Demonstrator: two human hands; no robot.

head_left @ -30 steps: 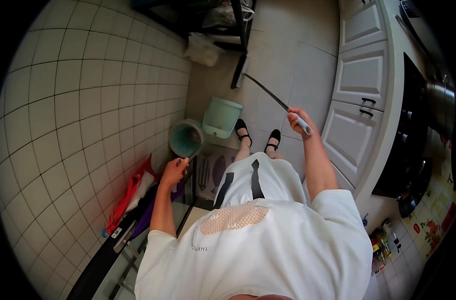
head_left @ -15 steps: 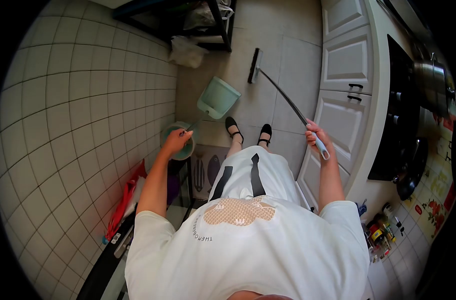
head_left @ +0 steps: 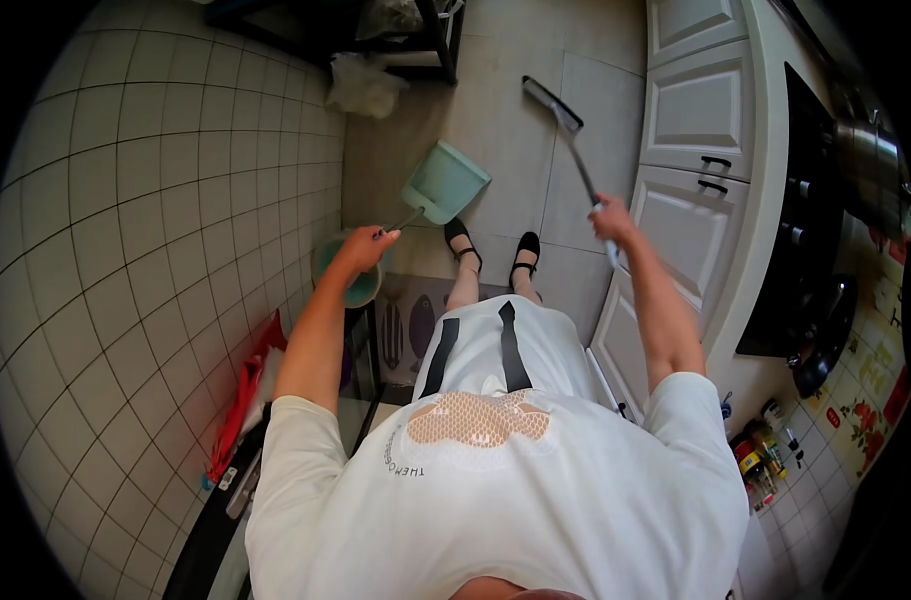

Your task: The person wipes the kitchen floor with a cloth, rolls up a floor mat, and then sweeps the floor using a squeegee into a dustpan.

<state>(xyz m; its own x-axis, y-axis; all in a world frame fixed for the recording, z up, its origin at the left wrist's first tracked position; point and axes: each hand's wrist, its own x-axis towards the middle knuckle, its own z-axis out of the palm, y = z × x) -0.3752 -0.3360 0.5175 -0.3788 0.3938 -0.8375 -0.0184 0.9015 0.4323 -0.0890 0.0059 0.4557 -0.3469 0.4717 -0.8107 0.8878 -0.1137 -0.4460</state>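
My left hand (head_left: 364,248) is closed around the thin handle of a pale green dustpan (head_left: 448,184). The pan sits just in front of my left shoe, its wide mouth turned toward the upper right. My right hand (head_left: 613,218) grips the upper handle of a broom (head_left: 582,160), with the light-coloured handle end sticking out below my fist. The broom's narrow head, edged with dark bristles, is farther forward, to the right of the dustpan and apart from it. Whether the bristles touch the floor I cannot tell.
A greenish bucket (head_left: 366,284) stands below my left hand, partly hidden. Ahead are a black rack (head_left: 446,45) and a plastic bag (head_left: 368,86). White cabinets (head_left: 698,110) and a black stove (head_left: 791,220) line the right. A tiled wall (head_left: 176,190) bounds the left.
The broom head has swung forward and right, turning to a slant. My right hand has moved forward and slightly left. The dustpan has shifted slightly to the right and tilted.
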